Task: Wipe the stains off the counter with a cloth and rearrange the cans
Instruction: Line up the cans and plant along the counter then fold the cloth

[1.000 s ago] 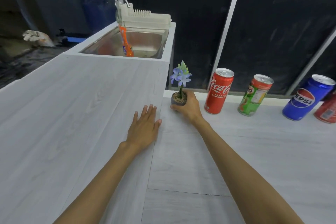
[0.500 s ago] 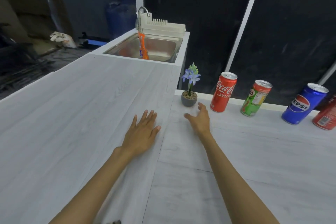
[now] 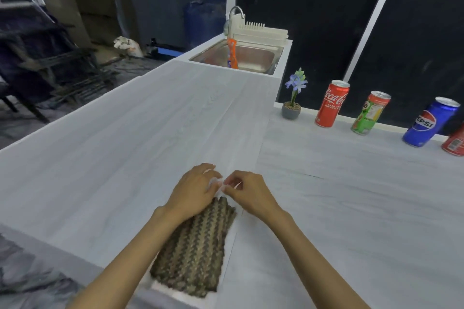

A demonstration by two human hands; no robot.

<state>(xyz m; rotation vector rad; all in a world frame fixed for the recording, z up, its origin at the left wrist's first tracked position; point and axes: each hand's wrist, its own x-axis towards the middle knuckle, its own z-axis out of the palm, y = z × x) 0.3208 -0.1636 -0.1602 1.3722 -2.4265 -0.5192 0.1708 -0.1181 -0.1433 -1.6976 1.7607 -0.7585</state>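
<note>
Both hands back from plant to 6 o'clock: left hand and right hand now pinch far edge of cloth, lying on counter. We reckon wiping starts next. Cans in a row at 2 o'clock, not rearranged.

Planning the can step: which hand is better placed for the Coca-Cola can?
Probably the right hand, nearer the Coca-Cola can standing at the back right; the left hand would have to cross over it.
</note>
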